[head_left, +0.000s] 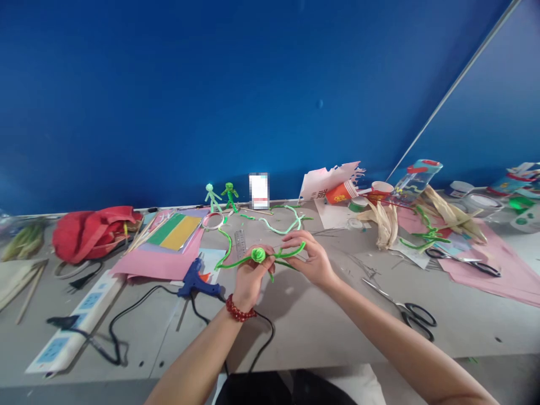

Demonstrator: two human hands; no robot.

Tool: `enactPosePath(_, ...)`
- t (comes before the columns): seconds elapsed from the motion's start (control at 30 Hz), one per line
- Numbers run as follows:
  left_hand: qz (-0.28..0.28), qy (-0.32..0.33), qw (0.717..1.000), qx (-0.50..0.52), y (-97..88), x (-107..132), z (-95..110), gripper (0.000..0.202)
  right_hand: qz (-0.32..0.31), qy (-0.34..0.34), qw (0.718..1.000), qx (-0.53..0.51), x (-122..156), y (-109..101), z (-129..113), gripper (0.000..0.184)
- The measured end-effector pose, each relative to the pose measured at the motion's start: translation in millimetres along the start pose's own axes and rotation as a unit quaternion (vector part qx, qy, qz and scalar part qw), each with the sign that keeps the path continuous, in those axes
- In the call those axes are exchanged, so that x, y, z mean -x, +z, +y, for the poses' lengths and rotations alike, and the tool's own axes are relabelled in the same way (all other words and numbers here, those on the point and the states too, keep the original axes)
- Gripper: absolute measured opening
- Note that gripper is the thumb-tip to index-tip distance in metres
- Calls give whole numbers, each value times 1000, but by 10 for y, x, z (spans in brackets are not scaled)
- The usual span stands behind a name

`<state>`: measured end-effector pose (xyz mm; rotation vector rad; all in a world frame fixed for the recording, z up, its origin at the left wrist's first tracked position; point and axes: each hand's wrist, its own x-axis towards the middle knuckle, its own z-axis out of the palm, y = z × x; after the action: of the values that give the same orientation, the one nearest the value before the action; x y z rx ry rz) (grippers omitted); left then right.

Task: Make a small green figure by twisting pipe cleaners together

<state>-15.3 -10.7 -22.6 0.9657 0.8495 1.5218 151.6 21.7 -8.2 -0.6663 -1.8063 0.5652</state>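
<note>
Between my two hands is a bright green pipe cleaner figure [258, 255] with a coiled round head and long loose strands. My left hand [248, 284], with a red bead bracelet at the wrist, pinches it just below the coil. One long strand trails left past that hand. My right hand [312, 261] has its fingers closed on the strands at the figure's other end. Beyond my hands, pale and bright green pipe cleaners [282, 229] lie loose on the table. Two finished-looking stick figures, one pale green [212, 198] and one darker green [230, 198], stand against the blue wall.
A blue glue gun [198, 284] lies left of my hands, its cord running over the table near a white power strip [80, 320]. Scissors [405, 309] rest at right, with a second pair [464, 261] behind. Pink paper [160, 264], a red bag [93, 233] and paper cups [341, 193] surround the workspace.
</note>
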Motion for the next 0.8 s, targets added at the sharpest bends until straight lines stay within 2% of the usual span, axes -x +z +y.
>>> enactPosePath(0.1, 0, -16, 999, 31, 13, 12, 4, 17, 25, -21, 999, 18, 30, 32, 3, 9)
enactPosePath(0.3, 3, -34, 997, 70, 31, 19, 11, 21, 27, -29, 999, 9, 77, 130, -38, 11)
enactPosePath(0.47, 11, -14, 999, 51, 39, 18, 21, 22, 23, -12, 999, -20, 89, 200, -29, 10)
enactPosePath(0.63, 5, 12, 1000, 8, 1, 14, -9, 19, -10, 3, 1000, 5, 67, 165, 1, 7)
enactPosePath(0.8, -9, 58, 997, -41, -57, 6, -52, 13, -36, 71, 997, -2, 46, 131, -47, 8)
